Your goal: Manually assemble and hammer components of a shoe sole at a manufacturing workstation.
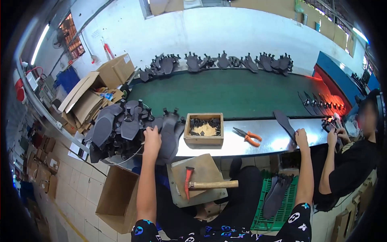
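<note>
My right hand [301,138] is closed on one end of a dark grey sandal sole [284,122], which slants over the metal edge of the bench. On the other side, my left hand [152,140] has its fingers curled against a heap of grey sandal soles with black straps [105,127]; what they grip is hidden. Just right of that hand lies another strapped sole [168,135]. A wooden box [204,140] with small black pieces, orange-handled pliers [248,136] and a hammer [213,184] on a board-topped block [177,193] lie between my arms.
Behind the metal edge runs a green conveyor belt [217,92], with soles along its far side and a red-glowing heater [328,86] at right. A co-worker [346,161] sits at my right. Cardboard boxes [117,197] stand at left; a green crate [262,220] holds soles.
</note>
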`<act>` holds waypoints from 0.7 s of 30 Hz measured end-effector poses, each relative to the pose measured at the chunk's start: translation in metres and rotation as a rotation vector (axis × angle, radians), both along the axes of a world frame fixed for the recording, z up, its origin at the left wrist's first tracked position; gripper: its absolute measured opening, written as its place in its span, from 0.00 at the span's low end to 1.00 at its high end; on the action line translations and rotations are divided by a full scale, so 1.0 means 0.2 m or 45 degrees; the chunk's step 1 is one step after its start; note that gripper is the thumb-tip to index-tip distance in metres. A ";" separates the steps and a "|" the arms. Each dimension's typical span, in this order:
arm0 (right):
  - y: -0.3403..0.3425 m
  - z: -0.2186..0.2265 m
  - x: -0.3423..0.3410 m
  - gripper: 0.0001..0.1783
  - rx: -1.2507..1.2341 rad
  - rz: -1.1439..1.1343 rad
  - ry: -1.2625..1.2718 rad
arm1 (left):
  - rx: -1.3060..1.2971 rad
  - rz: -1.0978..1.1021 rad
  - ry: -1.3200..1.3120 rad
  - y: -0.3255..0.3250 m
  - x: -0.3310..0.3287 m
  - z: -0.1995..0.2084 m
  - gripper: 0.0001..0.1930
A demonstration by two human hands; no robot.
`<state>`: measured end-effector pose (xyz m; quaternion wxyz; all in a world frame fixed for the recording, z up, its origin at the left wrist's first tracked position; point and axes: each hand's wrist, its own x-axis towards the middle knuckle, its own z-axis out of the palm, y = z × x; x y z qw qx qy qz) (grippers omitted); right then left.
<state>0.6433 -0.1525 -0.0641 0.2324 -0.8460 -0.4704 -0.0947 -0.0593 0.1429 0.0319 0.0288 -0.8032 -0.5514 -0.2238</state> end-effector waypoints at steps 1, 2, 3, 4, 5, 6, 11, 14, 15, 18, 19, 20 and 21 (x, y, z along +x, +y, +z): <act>-0.01 0.00 0.00 0.17 0.099 0.011 -0.104 | 0.004 -0.077 -0.055 -0.04 0.08 0.04 0.23; 0.01 -0.03 -0.04 0.13 0.358 -0.016 -0.010 | 0.007 -0.161 -0.111 -0.11 0.17 0.06 0.25; 0.10 -0.02 -0.15 0.13 0.599 0.004 0.248 | 0.084 -0.258 -0.211 -0.17 0.21 0.05 0.26; 0.19 0.00 -0.30 0.14 0.814 0.174 0.524 | -0.005 -0.377 -0.292 -0.29 0.30 0.12 0.30; 0.39 0.24 -0.85 0.12 0.664 0.083 1.237 | -0.023 -0.443 -0.207 -0.42 0.18 0.14 0.40; 0.41 0.41 -1.20 0.12 0.872 0.245 1.407 | -0.127 -0.605 -0.336 -0.56 0.28 0.19 0.48; 0.11 1.00 -2.30 0.29 0.154 1.294 2.241 | -0.023 -0.743 -0.953 -1.03 0.40 0.25 0.45; 0.09 0.91 -2.36 0.44 0.254 1.607 1.621 | 0.448 -0.588 -0.729 -1.19 0.10 0.28 0.36; 0.13 0.81 -2.35 0.51 0.363 1.543 0.855 | 0.157 -0.429 -1.080 -1.26 0.07 0.34 0.33; 0.12 0.46 -2.28 0.57 -0.153 1.133 -0.110 | -0.365 -0.263 -1.543 -1.32 0.01 0.52 0.31; 0.06 0.40 -2.26 0.52 -0.284 0.999 0.056 | -0.424 -0.277 -1.582 -1.29 -0.02 0.49 0.33; 0.01 0.36 -2.22 0.47 -0.410 0.855 0.210 | -0.483 -0.302 -1.627 -1.24 -0.02 0.46 0.35; -0.07 0.31 -2.17 0.43 -0.428 0.898 0.159 | -0.439 -0.372 -1.618 -1.18 0.01 0.40 0.38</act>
